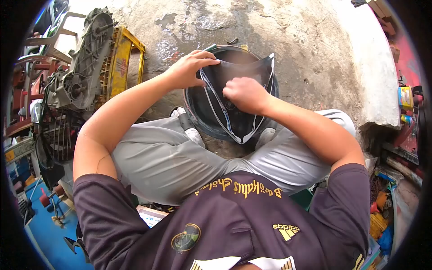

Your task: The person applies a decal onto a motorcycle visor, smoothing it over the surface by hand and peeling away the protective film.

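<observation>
A glossy black shield-shaped panel (pixel 234 110) with pale edges, which looks like a motorcycle body panel, lies across a round black tub (pixel 191 110) between my knees. My left hand (pixel 193 68) grips the panel's upper left edge, fingers on top and thumb lower down. Over the middle of the panel is my right hand (pixel 246 95), closed into a fist with the knuckles forward. Whatever it may hold is hidden under the fingers. A blurred patch covers the panel's upper part.
An engine casing (pixel 85 58) stands at left beside a yellow crate (pixel 121 67). A wet, patchy concrete floor (pixel 306 58) surrounds the tub. On the right is a white concrete ledge (pixel 373 90). A small dark piece (pixel 232 41) lies beyond the tub.
</observation>
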Demonstrator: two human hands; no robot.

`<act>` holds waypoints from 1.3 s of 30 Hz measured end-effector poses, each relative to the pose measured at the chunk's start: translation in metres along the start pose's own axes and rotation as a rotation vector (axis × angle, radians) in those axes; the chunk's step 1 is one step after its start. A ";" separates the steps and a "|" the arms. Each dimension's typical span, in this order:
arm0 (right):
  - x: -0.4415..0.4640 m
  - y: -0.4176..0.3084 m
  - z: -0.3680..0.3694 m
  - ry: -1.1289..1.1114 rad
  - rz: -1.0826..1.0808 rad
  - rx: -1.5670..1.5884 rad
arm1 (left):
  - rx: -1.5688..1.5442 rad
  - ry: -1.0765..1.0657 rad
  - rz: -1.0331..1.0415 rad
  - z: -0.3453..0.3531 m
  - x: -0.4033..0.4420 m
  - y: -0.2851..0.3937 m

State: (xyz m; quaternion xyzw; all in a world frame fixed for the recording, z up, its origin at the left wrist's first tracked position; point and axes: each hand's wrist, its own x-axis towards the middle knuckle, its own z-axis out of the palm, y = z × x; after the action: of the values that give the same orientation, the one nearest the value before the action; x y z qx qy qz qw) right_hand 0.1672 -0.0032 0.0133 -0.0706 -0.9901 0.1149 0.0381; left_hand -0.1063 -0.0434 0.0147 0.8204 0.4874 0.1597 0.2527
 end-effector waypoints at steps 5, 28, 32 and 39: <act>0.010 0.035 -0.021 0.142 0.100 -0.176 | -0.063 0.068 0.005 0.004 0.003 -0.013; 0.040 0.007 0.009 0.140 0.035 -0.261 | -0.048 0.123 -0.147 0.005 -0.005 -0.028; 0.043 -0.013 0.003 -0.029 -0.061 -0.201 | -0.021 0.119 -0.138 0.004 -0.005 -0.029; 0.042 -0.001 -0.001 -0.027 0.090 -0.239 | -0.023 0.118 -0.127 0.004 -0.002 -0.031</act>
State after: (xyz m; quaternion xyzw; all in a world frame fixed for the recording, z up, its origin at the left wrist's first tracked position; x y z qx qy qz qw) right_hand 0.1261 0.0022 0.0165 -0.1173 -0.9930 -0.0016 0.0111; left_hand -0.1270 -0.0337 -0.0065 0.7741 0.5505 0.1970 0.2426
